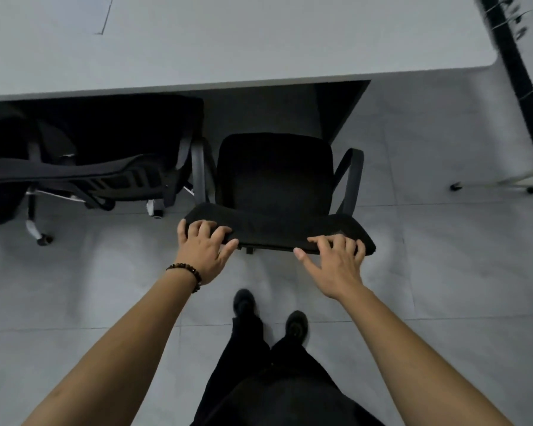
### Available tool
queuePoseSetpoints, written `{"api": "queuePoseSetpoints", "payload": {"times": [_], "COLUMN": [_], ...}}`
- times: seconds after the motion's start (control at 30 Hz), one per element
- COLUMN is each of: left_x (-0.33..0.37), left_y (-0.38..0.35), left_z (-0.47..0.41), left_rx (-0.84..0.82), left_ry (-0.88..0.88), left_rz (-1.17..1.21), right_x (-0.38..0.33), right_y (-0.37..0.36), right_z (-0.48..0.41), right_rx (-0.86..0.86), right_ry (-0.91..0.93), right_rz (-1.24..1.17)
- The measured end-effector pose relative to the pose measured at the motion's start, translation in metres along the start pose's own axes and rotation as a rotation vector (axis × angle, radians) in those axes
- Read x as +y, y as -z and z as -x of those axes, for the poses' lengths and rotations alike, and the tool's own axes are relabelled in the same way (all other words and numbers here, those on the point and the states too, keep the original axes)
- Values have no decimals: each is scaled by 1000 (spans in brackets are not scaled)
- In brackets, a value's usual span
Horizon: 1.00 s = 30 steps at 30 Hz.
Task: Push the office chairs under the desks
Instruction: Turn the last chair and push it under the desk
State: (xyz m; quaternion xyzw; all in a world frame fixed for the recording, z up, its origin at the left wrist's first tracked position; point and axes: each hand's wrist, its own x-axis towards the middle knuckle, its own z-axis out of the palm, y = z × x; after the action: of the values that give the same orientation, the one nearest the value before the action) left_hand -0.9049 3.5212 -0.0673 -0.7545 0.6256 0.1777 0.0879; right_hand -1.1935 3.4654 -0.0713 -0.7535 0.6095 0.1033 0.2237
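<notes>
A black office chair (274,179) with grey armrests stands in front of me, its seat facing the white desk (243,41) and still outside the desk's front edge. Both hands rest on the top edge of its backrest. My left hand (205,244) curls its fingers over the left end, thumb behind. My right hand (336,256) lies on the right end with fingers spread over the top. A second black chair (83,167) sits to the left, its seat tucked under the desk.
A dark desk panel (342,109) stands just right of the chair's path. At the far right are a wheeled white stand base (523,182) and a black post (517,72). Grey tiled floor surrounds me; my feet (271,312) are behind the chair.
</notes>
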Motion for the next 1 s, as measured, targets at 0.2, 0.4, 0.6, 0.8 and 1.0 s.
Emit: {"api": "queuePoseSetpoints", "payload": {"times": [0.2, 0.4, 0.6, 0.8, 1.0], "left_x": [9, 14, 20, 22, 35], "left_y": [32, 66, 81, 74, 70], "left_z": [-70, -145, -184, -182, -162], "left_rx": [24, -8, 24, 60, 39], "left_ry": [-13, -24, -25, -8, 62], "left_rz": [17, 31, 31, 15, 26], "right_x": [2, -4, 3, 5, 12], "right_y": [36, 74, 95, 94, 94], "right_z": [-73, -150, -194, -188, -178], "right_rx": [8, 1, -58, -43, -47], "right_ry": [-23, -81, -79, -33, 6], "right_rz": [-23, -25, -37, -58, -62]}}
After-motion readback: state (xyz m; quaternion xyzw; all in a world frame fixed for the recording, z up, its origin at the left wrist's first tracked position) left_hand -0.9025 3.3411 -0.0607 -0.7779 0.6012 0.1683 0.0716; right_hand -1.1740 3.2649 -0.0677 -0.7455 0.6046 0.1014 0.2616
